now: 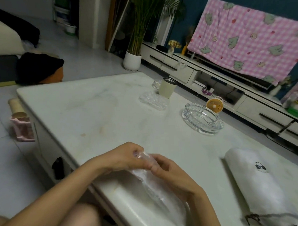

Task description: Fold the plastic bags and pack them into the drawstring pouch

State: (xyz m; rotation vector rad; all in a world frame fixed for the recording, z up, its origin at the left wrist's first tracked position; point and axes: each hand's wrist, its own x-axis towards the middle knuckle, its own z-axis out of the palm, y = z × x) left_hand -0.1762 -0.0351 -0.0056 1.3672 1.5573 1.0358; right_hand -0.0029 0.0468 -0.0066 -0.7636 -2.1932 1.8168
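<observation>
Both hands are on one clear plastic bag (pixel 150 188), at the near edge of the counter (pixel 96 113). Left hand (pixel 124 157): grip clamped on the bag's far end, fingers curled round it. Right hand (pixel 173 175): grip also clamped on the bag, fingertips pinching it right beside the left hand. Rest of the bag trails back toward the person, crumpled on the counter between the forearms. It is blurred, so I can't read the folds. Drawstring pouch (pixel 259 184) lies on the counter to the right, well apart from the hands, with its mouth and cord at the near end and a small dark logo on top. Far side of the counter: glass ashtray (pixel 202 118), cup (pixel 167 88), clear glass dish (pixel 153 101), and a small fan (pixel 214 105) just beside the ashtray.
</observation>
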